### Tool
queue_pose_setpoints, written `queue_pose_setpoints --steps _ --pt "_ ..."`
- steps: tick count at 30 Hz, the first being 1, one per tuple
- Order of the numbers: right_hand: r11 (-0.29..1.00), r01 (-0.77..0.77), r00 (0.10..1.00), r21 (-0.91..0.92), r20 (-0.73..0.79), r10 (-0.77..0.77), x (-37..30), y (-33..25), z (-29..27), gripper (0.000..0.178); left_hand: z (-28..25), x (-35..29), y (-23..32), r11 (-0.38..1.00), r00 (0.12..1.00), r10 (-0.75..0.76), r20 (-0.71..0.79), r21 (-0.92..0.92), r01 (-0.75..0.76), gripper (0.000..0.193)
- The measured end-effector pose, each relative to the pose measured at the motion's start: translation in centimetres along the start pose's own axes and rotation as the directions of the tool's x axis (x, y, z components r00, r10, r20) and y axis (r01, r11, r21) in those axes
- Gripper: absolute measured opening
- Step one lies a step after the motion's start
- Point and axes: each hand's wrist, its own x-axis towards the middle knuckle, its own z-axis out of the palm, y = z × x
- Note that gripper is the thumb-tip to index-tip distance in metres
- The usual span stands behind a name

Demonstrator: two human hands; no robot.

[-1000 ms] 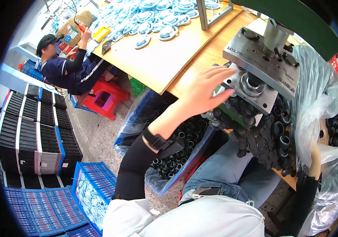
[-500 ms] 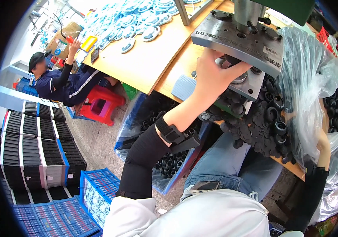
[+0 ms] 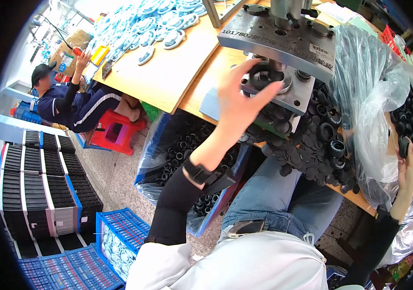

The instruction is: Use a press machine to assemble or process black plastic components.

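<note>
My left hand (image 3: 238, 94) grips a black ring (image 3: 259, 76) between thumb and fingers, at the near left edge of the press's round lower die (image 3: 283, 83). Above them hangs the heavy steel upper plate (image 3: 279, 41) of the press. Far to the right, my right hand (image 3: 407, 166) pinches another black ring (image 3: 403, 147) beside a heap of similar rings (image 3: 411, 121) in a clear plastic bag (image 3: 370, 111). Between the hands, many black discs (image 3: 308, 152) and a few wheel-like rings (image 3: 336, 147) lie heaped at the table edge.
A blue bin (image 3: 141, 169) lined with plastic, holding black rings, stands below the table's left part. Pale blue parts (image 3: 143, 29) cover the far table. At the left a seated person (image 3: 66, 101) works near a red stool (image 3: 114, 133). Stacked crates (image 3: 47, 188) fill the lower left.
My left hand has drawn back leftward from under the upper plate, and the black ring now shows in it. My right hand has risen from behind the plastic, with a ring in its fingers.
</note>
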Motion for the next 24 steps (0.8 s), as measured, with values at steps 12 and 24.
queue_pose_setpoints --steps 12,24 --pt "0.945 0.326 0.915 0.014 0.247 -0.319 -8.5 -2.4 19.5 0.056 -21.9 -26.5 -16.1 0.54 0.731 -0.64 -0.239 0.536 0.649 0.093" --pt "0.842 0.536 0.831 -0.052 0.209 -0.516 -7.5 3.1 39.3 0.045 -13.3 -17.7 -11.5 0.834 0.935 -0.352 -0.041 0.44 0.333 0.03"
